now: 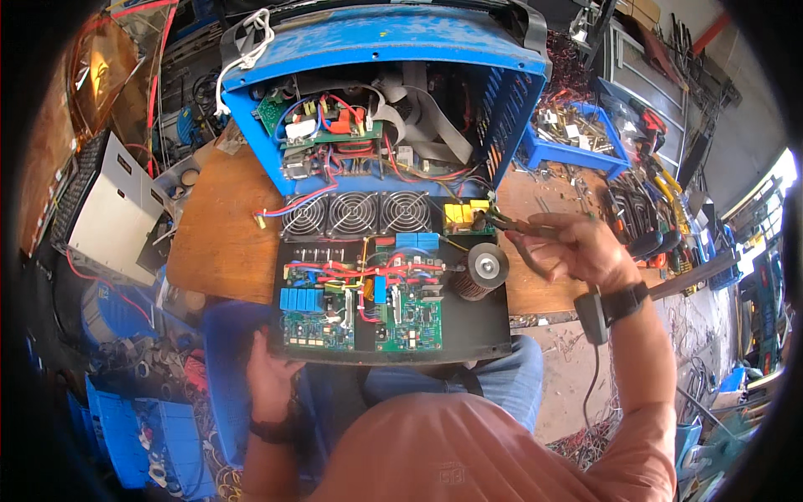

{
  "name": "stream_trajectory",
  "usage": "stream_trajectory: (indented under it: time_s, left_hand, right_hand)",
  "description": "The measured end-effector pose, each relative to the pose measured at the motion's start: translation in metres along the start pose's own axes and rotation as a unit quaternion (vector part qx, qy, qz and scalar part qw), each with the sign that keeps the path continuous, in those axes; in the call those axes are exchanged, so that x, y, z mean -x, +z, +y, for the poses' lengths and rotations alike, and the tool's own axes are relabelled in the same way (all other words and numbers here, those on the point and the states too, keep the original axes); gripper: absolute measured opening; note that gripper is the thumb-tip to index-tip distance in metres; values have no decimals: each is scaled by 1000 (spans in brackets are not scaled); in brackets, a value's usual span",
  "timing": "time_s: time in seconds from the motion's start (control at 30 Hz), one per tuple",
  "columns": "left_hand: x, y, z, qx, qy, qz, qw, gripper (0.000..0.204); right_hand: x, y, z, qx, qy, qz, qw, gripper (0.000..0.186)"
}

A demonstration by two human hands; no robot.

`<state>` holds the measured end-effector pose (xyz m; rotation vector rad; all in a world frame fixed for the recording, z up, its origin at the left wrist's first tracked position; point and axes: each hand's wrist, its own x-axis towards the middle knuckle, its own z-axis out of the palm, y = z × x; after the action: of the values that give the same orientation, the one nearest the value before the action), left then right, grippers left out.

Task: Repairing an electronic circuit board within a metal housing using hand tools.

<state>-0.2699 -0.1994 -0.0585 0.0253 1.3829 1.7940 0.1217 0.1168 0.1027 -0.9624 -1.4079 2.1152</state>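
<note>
Your left hand (269, 376) sits low and near on the left, wrist banded in black, fingers reaching up and curled as if gripping. Your right arm stretches farther out on the right, a black band at the wrist; your right hand (577, 249) is raised, fingers pinched together toward the left.

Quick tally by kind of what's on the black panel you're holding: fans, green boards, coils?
Round grey cooling fans: 3
Green circuit boards on the black metal panel: 2, left and right
Round copper-wound coil: 1
Total: 6
</note>
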Motion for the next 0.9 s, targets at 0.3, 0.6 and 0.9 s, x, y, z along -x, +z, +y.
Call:
stream_trajectory:
  time_s: [0.3,0.6,0.9]
  left_hand:
    - [6,6,-5,28,-38,-39,998,46]
    - [15,5,-12,9,-44,-86,995,44]
    - [1,-8,-15,4,-18,-84,996,44]
  right_hand:
    - [62,-24,43,54,-163,251,953,59]
    - [7,-41,101,654,-232,311,650,54]
    - [14,-2,119,672,-262,311,619,50]
